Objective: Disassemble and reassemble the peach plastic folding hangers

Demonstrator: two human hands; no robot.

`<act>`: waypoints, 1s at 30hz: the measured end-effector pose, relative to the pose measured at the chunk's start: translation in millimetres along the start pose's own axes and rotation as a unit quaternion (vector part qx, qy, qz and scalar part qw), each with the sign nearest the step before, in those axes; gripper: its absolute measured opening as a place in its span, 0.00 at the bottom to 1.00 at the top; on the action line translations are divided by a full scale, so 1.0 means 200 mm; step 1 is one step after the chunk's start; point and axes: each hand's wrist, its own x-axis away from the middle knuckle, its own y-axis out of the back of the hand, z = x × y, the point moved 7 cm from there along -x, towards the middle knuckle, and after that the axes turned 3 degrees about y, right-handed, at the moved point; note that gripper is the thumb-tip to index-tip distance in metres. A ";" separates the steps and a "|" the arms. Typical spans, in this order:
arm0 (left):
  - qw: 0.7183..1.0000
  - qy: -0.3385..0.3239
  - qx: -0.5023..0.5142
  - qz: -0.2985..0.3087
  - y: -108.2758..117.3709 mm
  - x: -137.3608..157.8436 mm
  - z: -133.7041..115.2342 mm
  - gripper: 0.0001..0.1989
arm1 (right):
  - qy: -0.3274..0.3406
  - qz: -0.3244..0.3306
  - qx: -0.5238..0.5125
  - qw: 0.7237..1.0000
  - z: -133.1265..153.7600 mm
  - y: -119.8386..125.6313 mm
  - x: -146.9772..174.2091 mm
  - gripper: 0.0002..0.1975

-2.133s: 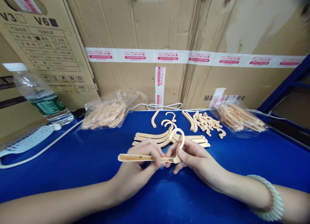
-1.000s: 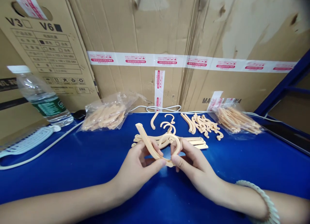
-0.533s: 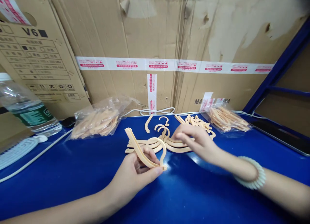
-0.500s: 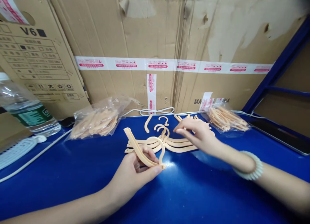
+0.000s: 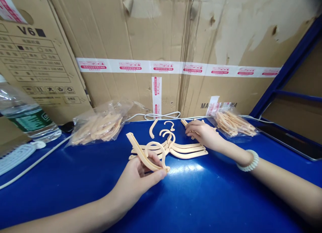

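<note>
My left hand [image 5: 143, 176] pinches a part-built clothes hanger [image 5: 143, 155] of cream plastic: one arm slants up to the left, and a curved hook stands at the joint by my thumb. Behind it, several hangers [image 5: 186, 154] with both arms lie stacked, hooks pointing away. My right hand [image 5: 205, 134] is down on a pile of loose hanger pieces [image 5: 184, 122] at the back right. Its fingers are bent and close together, hiding what is between them. A single hanger arm [image 5: 153, 129] and a loose hook [image 5: 170, 125] lie behind the stack.
Clear bags of hanger pieces stand at the back left [image 5: 98, 129] and back right [image 5: 232, 124]. A water bottle [image 5: 27, 117] and a pale blue slatted object [image 5: 17, 155] are at the left. A dark flat device [image 5: 291, 142] lies right. White cable [image 5: 161, 116] runs along the cardboard [image 5: 120, 92].
My right hand has moved back and down from above the stack onto the loose pieces, uncovering the hangers' right arms. My left hand keeps the part-built hanger nearly in place.
</note>
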 end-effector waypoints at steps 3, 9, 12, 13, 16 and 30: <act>1.000 -0.001 0.005 0.009 0.00 0.00 0.00 0.13 | -0.043 -0.072 -0.060 0.995 0.03 0.06 0.01 0.11; 0.999 -0.010 0.028 0.029 -0.01 0.00 0.00 0.13 | -0.168 -0.213 -0.357 0.894 0.16 0.09 0.08 0.15; 0.999 -0.009 0.022 0.029 0.00 0.01 0.01 0.12 | -0.208 -0.230 -0.437 0.844 0.22 0.06 0.11 0.14; 0.999 -0.010 0.020 0.029 0.00 0.01 0.01 0.11 | -0.220 -0.228 -0.450 0.835 0.24 0.05 0.12 0.13; 0.999 -0.018 0.016 0.031 -0.01 0.01 -0.01 0.11 | -0.263 -0.222 -0.495 0.798 0.24 0.00 0.15 0.15; 0.998 -0.034 -0.041 0.044 -0.01 0.00 -0.01 0.08 | -0.238 0.014 -0.606 0.759 0.46 -0.29 0.19 0.12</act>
